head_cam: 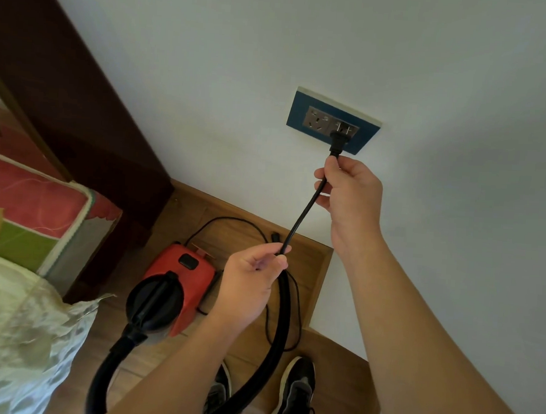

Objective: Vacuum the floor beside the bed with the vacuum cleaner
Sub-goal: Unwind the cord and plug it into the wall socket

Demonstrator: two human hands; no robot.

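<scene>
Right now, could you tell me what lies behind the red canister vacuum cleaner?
A thin black power cord loops over the wooden floor; its join with the red vacuum cleaner is hidden.

floor [313,263]: wood | on it — red vacuum cleaner [184,275] beside bed [25,207] | looped black cord [232,218] | two shoes [295,390]

Hose [282,319] and one shoe [222,386] partly behind the left forearm [176,361]
</scene>
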